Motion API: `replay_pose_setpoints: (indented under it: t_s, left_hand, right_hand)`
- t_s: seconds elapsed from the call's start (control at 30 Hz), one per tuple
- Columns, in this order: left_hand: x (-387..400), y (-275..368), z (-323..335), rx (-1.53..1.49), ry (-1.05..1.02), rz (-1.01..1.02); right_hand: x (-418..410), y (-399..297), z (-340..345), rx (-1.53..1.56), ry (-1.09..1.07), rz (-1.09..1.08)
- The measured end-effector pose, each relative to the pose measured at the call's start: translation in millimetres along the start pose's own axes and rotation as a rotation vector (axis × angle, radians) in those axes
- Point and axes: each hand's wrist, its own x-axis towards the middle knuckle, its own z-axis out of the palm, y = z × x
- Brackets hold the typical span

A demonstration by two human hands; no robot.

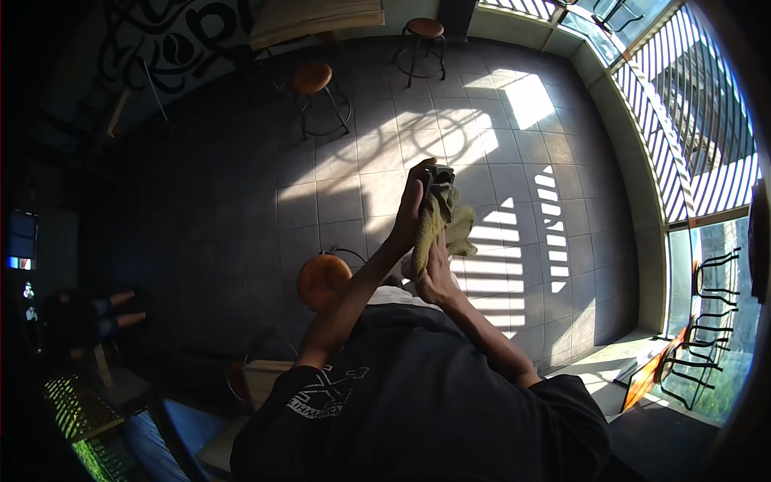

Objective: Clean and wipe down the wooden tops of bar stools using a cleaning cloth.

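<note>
In front of my chest, my left hand (414, 196) grips a small dark object (443, 173) along its left side, thumb uppermost. What the object is cannot be made out, since fingers and fabric cover most of it. A yellowish-green cloth (462, 232) lies bunched against its near end and drapes over my right hand (438, 278). That hand is closed around the fabric from below, with several of its fingers hidden in the folds. Both hands are close together above the tiled floor.
A round wooden stool (324, 281) stands just left of my forearm. Two more stools, one nearer (312, 79) and one farther (424, 29), stand by a wooden table (319, 24). Windows (692, 120) line the right. A person (90, 316) is in the dark at left.
</note>
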Motion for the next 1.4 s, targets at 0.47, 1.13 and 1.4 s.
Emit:
replay_pose_setpoints:
  t_s: [0.47,1.13,1.4]
  left_hand:
    - [-1,-1,-25,0.098,-0.028,-0.038]
    - [3,-18,-27,0.090,0.004,-0.148]
    - [11,-45,-20,0.008,-0.109,-0.210]
  right_hand:
    - [51,-16,-47,-0.210,-0.033,-0.021]
    - [17,6,-41,-0.016,0.016,-0.005]
    - [32,25,-46,-0.276,0.035,0.143]
